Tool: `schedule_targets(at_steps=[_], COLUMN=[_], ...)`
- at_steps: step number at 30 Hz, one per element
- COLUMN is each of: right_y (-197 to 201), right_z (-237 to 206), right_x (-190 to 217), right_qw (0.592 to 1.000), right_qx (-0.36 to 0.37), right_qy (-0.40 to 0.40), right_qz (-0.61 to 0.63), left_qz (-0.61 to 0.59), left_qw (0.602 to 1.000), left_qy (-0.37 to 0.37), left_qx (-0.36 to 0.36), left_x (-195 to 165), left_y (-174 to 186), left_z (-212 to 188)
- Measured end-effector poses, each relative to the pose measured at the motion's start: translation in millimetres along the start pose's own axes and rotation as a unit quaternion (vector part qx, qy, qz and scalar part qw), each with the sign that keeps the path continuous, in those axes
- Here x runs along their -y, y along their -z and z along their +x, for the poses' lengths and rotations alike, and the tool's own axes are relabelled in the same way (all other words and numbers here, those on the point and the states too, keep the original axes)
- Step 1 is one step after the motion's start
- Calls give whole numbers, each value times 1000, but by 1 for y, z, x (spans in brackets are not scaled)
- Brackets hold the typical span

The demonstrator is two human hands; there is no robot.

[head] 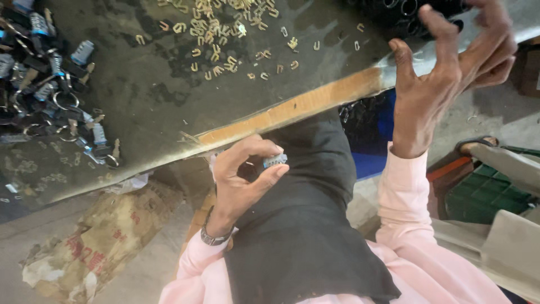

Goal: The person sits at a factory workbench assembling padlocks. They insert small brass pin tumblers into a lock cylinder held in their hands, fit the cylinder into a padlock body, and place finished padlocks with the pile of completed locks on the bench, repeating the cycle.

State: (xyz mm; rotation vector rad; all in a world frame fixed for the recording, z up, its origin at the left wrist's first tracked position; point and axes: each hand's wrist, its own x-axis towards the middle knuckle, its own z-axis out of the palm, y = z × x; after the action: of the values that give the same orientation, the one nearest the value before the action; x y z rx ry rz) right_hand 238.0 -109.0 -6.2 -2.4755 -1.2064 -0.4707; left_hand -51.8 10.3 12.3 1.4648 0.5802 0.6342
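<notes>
My left hand (243,179) is held over my lap below the table edge, thumb and fingers pinched on a small ribbed metal part (275,161). A watch sits on that wrist. My right hand (450,73) is raised by the table's right end, fingers curled and apart, with nothing seen in it. Both arms wear pink sleeves. A black cloth (304,225) covers my lap.
A dark stained table (135,95) with a worn wooden edge (298,106) carries several small brass clips (216,34) and a heap of black and silver parts with rings (45,84) at left. A crumpled sack (95,247) lies on the floor. Green crate (484,194) at right.
</notes>
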Motion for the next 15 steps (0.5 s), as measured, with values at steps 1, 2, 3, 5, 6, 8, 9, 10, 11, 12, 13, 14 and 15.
schedule_targets(at_steps=[1, 2, 3, 5, 6, 8, 9, 10, 11, 12, 13, 14, 15], right_y=[2, 4, 8, 15, 18, 22, 22, 21, 18, 13, 9, 5, 0], right_z=[2, 6, 11, 15, 14, 1, -10, -22, -31, -40, -47, -53, -58], right_x=[3, 7, 12, 25, 33, 51, 62, 72, 80, 88, 94, 100, 106], right_qw=[1000, 999, 999, 986, 958, 892, 865, 833, 797, 779, 760, 732, 701], right_qx=[7, 14, 0, -21, -31, -20, 1, 21, 40, 43, 46, 43, 41], right_qy=[-6, -13, 4, 32, 40, 21, -4, -27, -48, -26, -5, -34, -62], right_qz=[14, 27, 32, 161, 283, 451, 502, 552, 601, 625, 649, 680, 709], left_qz=[11, -51, -115, -264, -347, -421, -415, -409, -414, -419, -425, -418, -412], left_qw=[999, 998, 984, 933, 899, 857, 855, 853, 855, 857, 858, 862, 866], left_qy=[-40, 47, 135, 246, 266, 297, 311, 323, 310, 296, 282, 281, 279], left_qx=[-6, -4, -1, 2, 1, 6, 13, 19, 33, 46, 57, 55, 52], left_x=[-1, -3, -6, -10, -10, -8, -7, -4, 1, 6, 10, 14, 17], left_y=[1, 4, 8, 12, 13, 14, 14, 14, 13, 12, 12, 12, 11], left_z=[2, 4, 4, 4, 5, 5, 4, 2, 2, 2, 0, -2, -4])
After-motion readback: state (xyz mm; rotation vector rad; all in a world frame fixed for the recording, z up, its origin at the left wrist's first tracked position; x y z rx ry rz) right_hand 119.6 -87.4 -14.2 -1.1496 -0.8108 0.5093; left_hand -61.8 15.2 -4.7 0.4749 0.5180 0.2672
